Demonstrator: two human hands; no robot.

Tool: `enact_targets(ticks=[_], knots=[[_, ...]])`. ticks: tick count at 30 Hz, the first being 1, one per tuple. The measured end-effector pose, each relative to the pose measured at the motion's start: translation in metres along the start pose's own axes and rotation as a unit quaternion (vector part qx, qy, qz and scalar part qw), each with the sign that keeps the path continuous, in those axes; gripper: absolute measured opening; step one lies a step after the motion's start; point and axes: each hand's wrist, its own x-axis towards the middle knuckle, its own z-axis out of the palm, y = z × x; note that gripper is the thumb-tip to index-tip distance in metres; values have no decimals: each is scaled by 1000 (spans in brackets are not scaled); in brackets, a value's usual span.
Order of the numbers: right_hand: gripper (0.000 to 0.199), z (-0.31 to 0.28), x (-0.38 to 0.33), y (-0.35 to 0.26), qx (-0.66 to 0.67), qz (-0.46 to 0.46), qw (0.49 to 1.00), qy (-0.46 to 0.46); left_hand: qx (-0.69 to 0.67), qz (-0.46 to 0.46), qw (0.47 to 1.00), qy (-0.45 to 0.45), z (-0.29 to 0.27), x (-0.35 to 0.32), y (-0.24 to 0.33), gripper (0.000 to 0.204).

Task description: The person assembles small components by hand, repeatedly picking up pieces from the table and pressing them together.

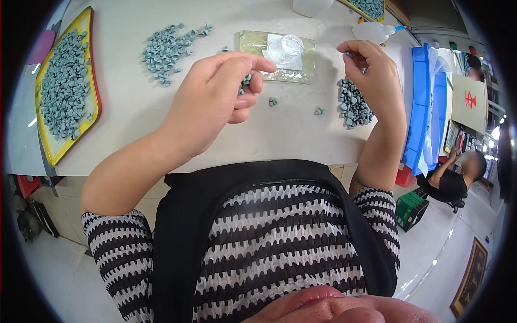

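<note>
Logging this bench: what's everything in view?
Table: one, white, centre
Trays: two, yellow, left, back right
Piles: two, grey, left and right
Loose pieces: several, grey, between piles
Pad: one, pale green, back
Dish: one, clear, over pad
Bottle: one, white, back right
Bins: count unclear, blue, right
Crate: one, green, right
Seated person: one, black top, right
Clutter: uncounted, mixed, edges
Apron: one, black, below
Left hand: one, holding pieces, by pad
Right hand: one, holding pieces, near right pile
</note>
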Motion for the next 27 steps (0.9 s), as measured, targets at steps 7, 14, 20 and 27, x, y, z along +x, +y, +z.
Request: enact_targets(ticks=[7, 14, 20, 27], knots=[[15, -29, -17, -2, 102, -54, 939, -323, -21, -1, 1000, -16, 4, -5, -6, 24], [13, -5, -20, -5, 141, -221, 930, -259, -31, 12, 999, -26, 7, -1, -7, 19], [12, -27, -22, -1, 169, -239, 859, -419, -72, 9, 997, -12, 7, 0, -4, 24], [14, -7, -25, -15, 174, -250, 866, -396, -70, 29, 997, -19, 6, 3, -8, 23]])
